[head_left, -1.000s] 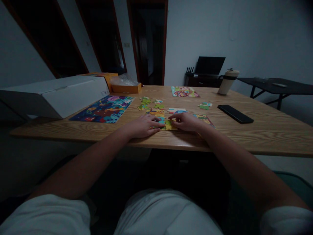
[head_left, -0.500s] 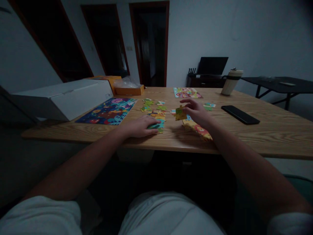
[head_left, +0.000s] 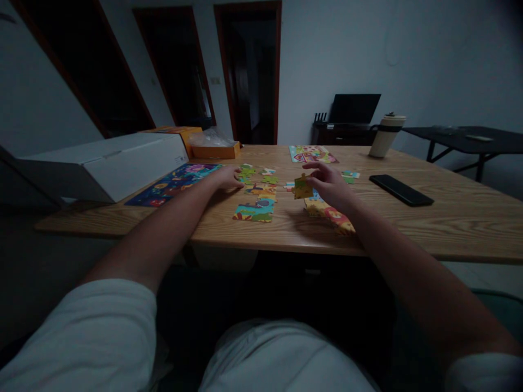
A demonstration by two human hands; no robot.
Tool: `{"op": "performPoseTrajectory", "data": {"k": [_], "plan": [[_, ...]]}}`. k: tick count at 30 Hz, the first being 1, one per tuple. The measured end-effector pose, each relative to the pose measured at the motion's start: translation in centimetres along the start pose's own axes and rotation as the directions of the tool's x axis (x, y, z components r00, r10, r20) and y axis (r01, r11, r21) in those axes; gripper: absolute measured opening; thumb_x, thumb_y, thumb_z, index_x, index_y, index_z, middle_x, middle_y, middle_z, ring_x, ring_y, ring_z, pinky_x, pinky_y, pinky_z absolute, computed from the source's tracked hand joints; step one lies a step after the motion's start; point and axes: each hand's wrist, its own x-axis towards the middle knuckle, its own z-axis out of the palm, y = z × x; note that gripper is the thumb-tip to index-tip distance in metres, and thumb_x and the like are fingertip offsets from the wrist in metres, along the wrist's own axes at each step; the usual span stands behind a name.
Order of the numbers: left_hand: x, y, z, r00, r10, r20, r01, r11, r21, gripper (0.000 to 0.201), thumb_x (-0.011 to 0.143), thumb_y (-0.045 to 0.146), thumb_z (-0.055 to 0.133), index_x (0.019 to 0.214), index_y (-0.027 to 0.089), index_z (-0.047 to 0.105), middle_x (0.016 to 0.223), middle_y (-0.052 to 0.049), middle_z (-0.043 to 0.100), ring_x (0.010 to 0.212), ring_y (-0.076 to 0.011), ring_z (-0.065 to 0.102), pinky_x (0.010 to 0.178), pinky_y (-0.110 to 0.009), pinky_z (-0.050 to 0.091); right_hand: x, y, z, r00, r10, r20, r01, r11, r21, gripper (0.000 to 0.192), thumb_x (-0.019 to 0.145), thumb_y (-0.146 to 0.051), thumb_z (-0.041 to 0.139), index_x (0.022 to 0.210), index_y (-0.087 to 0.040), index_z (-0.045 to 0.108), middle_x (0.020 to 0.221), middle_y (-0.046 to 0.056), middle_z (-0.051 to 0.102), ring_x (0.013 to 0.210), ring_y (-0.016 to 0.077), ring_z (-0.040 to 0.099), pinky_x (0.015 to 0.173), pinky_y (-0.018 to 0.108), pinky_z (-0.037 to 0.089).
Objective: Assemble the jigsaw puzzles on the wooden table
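My right hand (head_left: 330, 184) holds a yellow-green puzzle piece (head_left: 303, 188) just above the wooden table (head_left: 429, 223). Under it lies a joined strip of puzzle pieces (head_left: 332, 215) near the front edge. My left hand (head_left: 229, 177) reaches forward and rests at a cluster of loose green pieces (head_left: 247, 172); whether it grips one is hidden. A joined blue-green section (head_left: 256, 210) lies between my arms, with more joined pieces (head_left: 261, 189) behind it.
A finished dark-blue puzzle (head_left: 175, 184) lies left, beside a long white box (head_left: 102, 163) and an orange box (head_left: 214, 149). Farther back lie another puzzle (head_left: 312, 154), a tumbler (head_left: 387, 135) and a black phone (head_left: 400, 190). A dark side table (head_left: 461, 139) stands right.
My right hand lifted the yellow-green piece from the table's front and holds it farther back. My left hand left the blue-green section and reached forward to the loose green pieces.
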Motion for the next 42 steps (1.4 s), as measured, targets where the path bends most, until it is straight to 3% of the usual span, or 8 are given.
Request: {"op": "performPoseTrajectory", "data": {"k": [2, 5, 12, 19, 24, 29, 34, 42], "plan": [[-0.3, 0.2, -0.3, 0.998, -0.02, -0.062, 0.017, 0.998, -0.052, 0.066, 0.054, 0.032, 0.086, 0.113, 0.015, 0.064, 0.089, -0.009, 0.073, 0.081, -0.0256, 0.068, 0.071, -0.03, 0.047, 0.0, -0.1, 0.1, 1.0, -0.002, -0.014, 0.002, 1.0, 0.007, 0.036, 0.083, -0.031, 0.06, 0.116, -0.016, 0.059, 0.076, 0.001, 0.056, 0.064, 0.0137, 0.05, 0.057, 0.028, 0.042], [-2.0, 1.7, -0.9, 0.987, 0.0, -0.159, -0.018, 0.994, -0.108, 0.059, 0.059, 0.038, 0.083, 0.11, 0.017, 0.062, 0.085, -0.007, 0.072, 0.078, -0.0234, 0.066, 0.069, -0.03, 0.047, 0.1, -0.1, 0.1, 1.0, -0.01, -0.014, 0.01, 1.0, -0.003, 0.036, 0.084, -0.031, 0.06, 0.117, -0.017, 0.059, 0.074, 0.0, 0.055, 0.062, 0.0133, 0.049, 0.056, 0.027, 0.041], [-8.3, 7.0, -1.2, 0.955, 0.196, -0.224, -0.206, 0.978, -0.024, 0.045, 0.069, 0.045, 0.075, 0.106, 0.021, 0.062, 0.094, -0.008, 0.069, 0.081, -0.0234, 0.063, 0.071, -0.034, 0.048, -0.6, -0.6, 0.4, 0.997, -0.075, 0.002, 0.075, 0.983, -0.166, 0.029, 0.085, -0.023, 0.055, 0.112, -0.016, 0.063, 0.083, 0.004, 0.063, 0.068, 0.0146, 0.056, 0.063, 0.029, 0.046], [-9.0, 5.3, -1.4, 0.958, 0.117, -0.262, -0.136, 0.989, -0.056, 0.044, 0.071, 0.045, 0.073, 0.103, 0.019, 0.06, 0.096, -0.009, 0.067, 0.084, -0.0232, 0.062, 0.071, -0.033, 0.048, -0.4, 0.4, 0.7, 0.997, -0.06, 0.053, 0.07, 0.972, -0.226, 0.025, 0.085, -0.023, 0.056, 0.106, -0.016, 0.067, 0.094, 0.009, 0.069, 0.081, 0.0198, 0.065, 0.071, 0.032, 0.051], [-11.0, 8.2, -2.6, 0.889, 0.315, -0.333, -0.36, 0.929, -0.082, 0.044, 0.072, 0.044, 0.073, 0.105, 0.018, 0.058, 0.102, -0.007, 0.066, 0.09, -0.0213, 0.062, 0.08, -0.034, 0.048, -0.3, 0.6, 0.8, 0.993, -0.095, 0.068, 0.111, 0.955, -0.276, 0.023, 0.085, -0.022, 0.056, 0.104, -0.017, 0.069, 0.097, 0.01, 0.07, 0.084, 0.0206, 0.065, 0.075, 0.034, 0.051], [-8.4, 11.6, -1.1, 0.811, 0.545, -0.211, -0.577, 0.803, -0.145, 0.039, 0.072, 0.043, 0.072, 0.097, 0.018, 0.057, 0.1, -0.008, 0.066, 0.092, -0.0209, 0.062, 0.082, -0.034, 0.048, -0.6, 0.2, 0.5, 0.994, -0.096, 0.049, 0.106, 0.946, -0.305, 0.025, 0.085, -0.021, 0.055, 0.105, -0.017, 0.069, 0.093, 0.008, 0.07, 0.081, 0.019, 0.063, 0.073, 0.031, 0.049], [-5.7, 10.2, 0.1, 0.836, 0.535, -0.119, -0.548, 0.821, -0.16, 0.037, 0.072, 0.045, 0.072, 0.092, 0.019, 0.054, 0.09, -0.006, 0.065, 0.081, -0.0191, 0.062, 0.072, -0.033, 0.048, -0.5, 0.3, 0.2, 0.996, -0.085, 0.022, 0.087, 0.939, -0.332, 0.026, 0.085, -0.022, 0.055, 0.106, -0.016, 0.068, 0.091, 0.008, 0.069, 0.075, 0.0183, 0.062, 0.068, 0.03, 0.047], [-7.4, 4.5, -0.5, 0.956, 0.288, -0.063, -0.292, 0.9, -0.324, 0.036, 0.071, 0.044, 0.072, 0.087, 0.02, 0.05, 0.087, -0.006, 0.063, 0.074, -0.0165, 0.061, 0.063, -0.029, 0.049, -0.5, -0.3, 0.5, 0.998, -0.061, 0.03, 0.068, 0.915, -0.398, 0.022, 0.085, -0.021, 0.056, 0.103, -0.019, 0.068, 0.093, 0.009, 0.066, 0.077, 0.02, 0.06, 0.069, 0.033, 0.046]]}}
